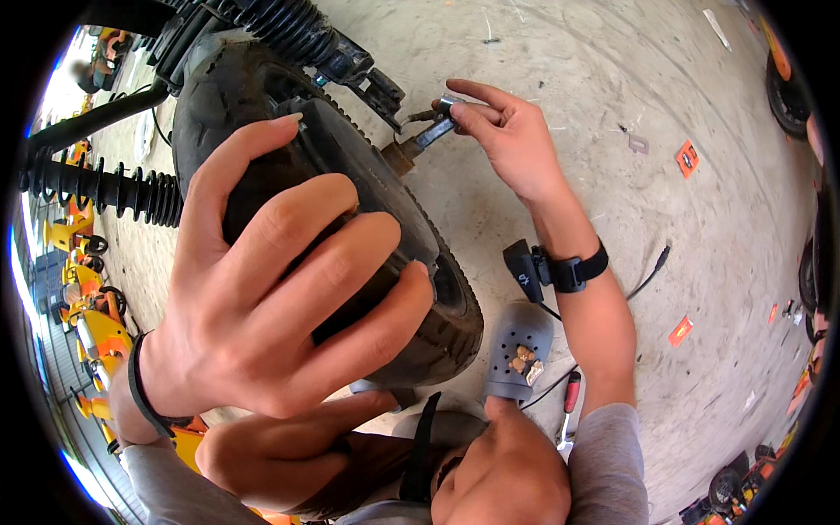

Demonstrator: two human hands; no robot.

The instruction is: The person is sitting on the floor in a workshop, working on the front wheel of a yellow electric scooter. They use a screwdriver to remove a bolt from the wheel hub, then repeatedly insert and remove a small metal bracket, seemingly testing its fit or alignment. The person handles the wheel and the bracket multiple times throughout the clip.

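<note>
Wheel is standing in front of me, above the concrete floor or on it; my left hand is hiding too much to say which. Progress, as I'm judging it: partway. The black fork bracket is showing just beside the hub hardware, and I'm not seeing the two joined; this side is looking unfastened, so that joint is apparently remaining open work. The far side is staying out of my sight, so I'm not counting it either way. My left fingers are lying bent and spread across the wheel's side; I cannot tell whether they are truly gripping or only steadying. My right hand is pinching a shiny metal piece between thumb and finger, at the outer end of a flat metal bar. The bar is projecting from a brownish block beside the wheel; whether piece and bar are joined, my fingers are covering. Wheel's looks: black all over, tilting, tyre edge showing fine tread blocks, side face smooth and dull, dusty scuffs marking the rubber. A red-handled tool is lying on the floor by my right knee.
</note>
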